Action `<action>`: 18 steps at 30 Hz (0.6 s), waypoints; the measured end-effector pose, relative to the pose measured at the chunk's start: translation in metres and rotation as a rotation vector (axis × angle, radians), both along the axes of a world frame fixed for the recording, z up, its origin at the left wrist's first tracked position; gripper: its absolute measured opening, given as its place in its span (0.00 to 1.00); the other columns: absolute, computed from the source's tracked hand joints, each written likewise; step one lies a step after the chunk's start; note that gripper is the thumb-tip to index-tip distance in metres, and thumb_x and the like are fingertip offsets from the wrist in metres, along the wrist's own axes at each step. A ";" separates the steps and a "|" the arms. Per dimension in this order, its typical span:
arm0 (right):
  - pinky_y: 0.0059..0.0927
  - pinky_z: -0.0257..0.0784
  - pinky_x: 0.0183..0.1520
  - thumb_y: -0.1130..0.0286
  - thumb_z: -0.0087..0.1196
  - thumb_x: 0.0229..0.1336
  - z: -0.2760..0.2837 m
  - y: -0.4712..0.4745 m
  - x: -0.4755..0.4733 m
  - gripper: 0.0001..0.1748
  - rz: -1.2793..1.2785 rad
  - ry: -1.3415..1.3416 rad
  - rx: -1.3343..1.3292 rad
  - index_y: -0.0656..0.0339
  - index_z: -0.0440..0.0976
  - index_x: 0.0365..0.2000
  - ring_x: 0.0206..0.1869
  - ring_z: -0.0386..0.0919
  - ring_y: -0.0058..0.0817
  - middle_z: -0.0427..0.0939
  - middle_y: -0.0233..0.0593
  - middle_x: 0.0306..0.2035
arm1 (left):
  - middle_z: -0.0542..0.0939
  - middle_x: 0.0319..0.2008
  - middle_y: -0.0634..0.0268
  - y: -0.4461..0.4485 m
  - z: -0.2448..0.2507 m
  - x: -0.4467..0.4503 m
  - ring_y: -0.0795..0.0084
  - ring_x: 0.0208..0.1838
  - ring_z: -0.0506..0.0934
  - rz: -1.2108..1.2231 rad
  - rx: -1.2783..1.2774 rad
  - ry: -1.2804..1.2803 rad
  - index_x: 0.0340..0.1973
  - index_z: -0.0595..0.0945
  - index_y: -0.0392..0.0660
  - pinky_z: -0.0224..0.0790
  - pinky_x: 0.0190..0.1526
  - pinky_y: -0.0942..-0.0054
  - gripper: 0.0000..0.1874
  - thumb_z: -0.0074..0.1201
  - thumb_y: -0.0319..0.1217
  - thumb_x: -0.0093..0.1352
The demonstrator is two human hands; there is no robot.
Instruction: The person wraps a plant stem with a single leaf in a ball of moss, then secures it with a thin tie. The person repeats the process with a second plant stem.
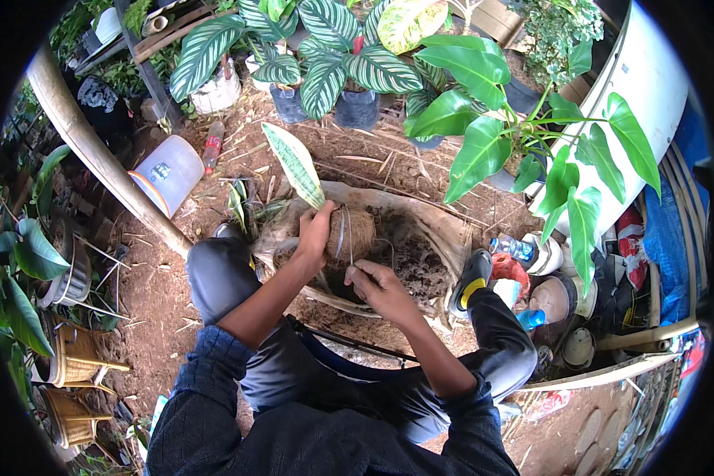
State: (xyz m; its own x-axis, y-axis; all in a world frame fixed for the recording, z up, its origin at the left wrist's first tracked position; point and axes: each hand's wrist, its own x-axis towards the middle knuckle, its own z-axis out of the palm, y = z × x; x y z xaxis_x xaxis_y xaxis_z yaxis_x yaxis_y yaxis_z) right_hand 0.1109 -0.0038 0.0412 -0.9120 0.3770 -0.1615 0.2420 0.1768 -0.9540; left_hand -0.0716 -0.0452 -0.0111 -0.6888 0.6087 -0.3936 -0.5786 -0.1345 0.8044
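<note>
My left hand (pixel 314 233) grips a fibrous brown ball (pixel 357 234), which looks like coconut husk, at its left side, near the base of a variegated snake plant leaf (pixel 294 160) that points up and left. A pale thin strap (pixel 342 231) runs around the ball. At the ball's lower edge, my right hand (pixel 378 284) has its fingers closed on the strap's end. Both hands are above a large hollow trough (pixel 434 220) of wood or dried plant matter, with dark soil (pixel 419 268) in it.
A translucent plastic bucket (pixel 175 169) lies tipped at left by a plastic bottle (pixel 213 146). A bamboo pole (pixel 101 149) slants past them. Potted striped plants (pixel 357 110) stand beyond the trough. At right are a large-leaved plant (pixel 482 149), a water bottle (pixel 511 247) and several old pots (pixel 550 297).
</note>
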 end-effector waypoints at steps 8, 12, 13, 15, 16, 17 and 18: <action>0.23 0.61 0.31 0.60 0.47 0.71 -0.004 -0.019 -0.004 0.18 -0.012 0.032 -0.130 0.64 0.74 0.32 0.27 0.63 0.17 0.68 0.29 0.23 | 0.78 0.44 0.53 -0.003 0.003 -0.002 0.63 0.42 0.79 0.120 0.044 -0.111 0.55 0.71 0.36 0.76 0.43 0.58 0.27 0.55 0.44 0.68; 0.25 0.63 0.33 0.59 0.47 0.71 -0.003 -0.017 -0.002 0.18 -0.041 -0.016 -0.219 0.65 0.74 0.33 0.29 0.65 0.17 0.70 0.31 0.26 | 0.79 0.43 0.53 -0.001 -0.004 -0.009 0.58 0.46 0.80 0.101 0.037 -0.151 0.54 0.72 0.39 0.76 0.47 0.52 0.25 0.48 0.46 0.72; 0.24 0.63 0.33 0.59 0.47 0.71 -0.004 -0.016 -0.002 0.18 -0.040 -0.018 -0.217 0.64 0.74 0.33 0.29 0.65 0.17 0.70 0.30 0.25 | 0.79 0.44 0.52 0.000 -0.006 -0.010 0.57 0.46 0.80 0.104 0.052 -0.190 0.54 0.73 0.39 0.75 0.49 0.51 0.25 0.46 0.47 0.73; 0.24 0.62 0.33 0.59 0.48 0.70 -0.008 -0.016 -0.003 0.18 -0.050 -0.023 -0.247 0.63 0.75 0.33 0.29 0.65 0.17 0.69 0.29 0.24 | 0.80 0.47 0.52 0.001 -0.008 -0.011 0.55 0.48 0.79 0.082 0.092 -0.272 0.54 0.73 0.39 0.73 0.52 0.49 0.26 0.43 0.49 0.74; 0.23 0.61 0.32 0.58 0.48 0.70 -0.012 -0.015 -0.005 0.18 -0.045 -0.042 -0.259 0.63 0.74 0.33 0.28 0.65 0.17 0.69 0.28 0.24 | 0.79 0.48 0.52 0.000 -0.008 -0.012 0.55 0.49 0.79 0.057 0.117 -0.315 0.55 0.73 0.40 0.72 0.54 0.49 0.27 0.41 0.50 0.74; 0.22 0.60 0.31 0.58 0.48 0.70 -0.016 -0.014 -0.007 0.18 -0.041 -0.061 -0.279 0.62 0.74 0.32 0.28 0.64 0.16 0.68 0.27 0.23 | 0.79 0.50 0.51 -0.001 -0.007 -0.013 0.54 0.50 0.79 0.040 0.136 -0.374 0.56 0.73 0.40 0.70 0.56 0.48 0.27 0.40 0.50 0.74; 0.22 0.59 0.30 0.57 0.48 0.70 -0.021 -0.013 -0.009 0.18 -0.063 -0.133 -0.319 0.62 0.74 0.32 0.27 0.63 0.16 0.67 0.27 0.22 | 0.79 0.51 0.51 -0.002 -0.005 -0.012 0.54 0.51 0.78 0.027 0.163 -0.373 0.56 0.72 0.40 0.70 0.57 0.48 0.28 0.40 0.51 0.74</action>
State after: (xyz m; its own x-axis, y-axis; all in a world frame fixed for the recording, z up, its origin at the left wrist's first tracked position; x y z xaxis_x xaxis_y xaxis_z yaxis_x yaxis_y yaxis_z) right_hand 0.1022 -0.0170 0.0201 -0.8519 0.3430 -0.3957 0.3686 -0.1439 -0.9184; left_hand -0.0839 -0.0470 -0.0159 -0.5333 0.6675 -0.5197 -0.8214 -0.2619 0.5066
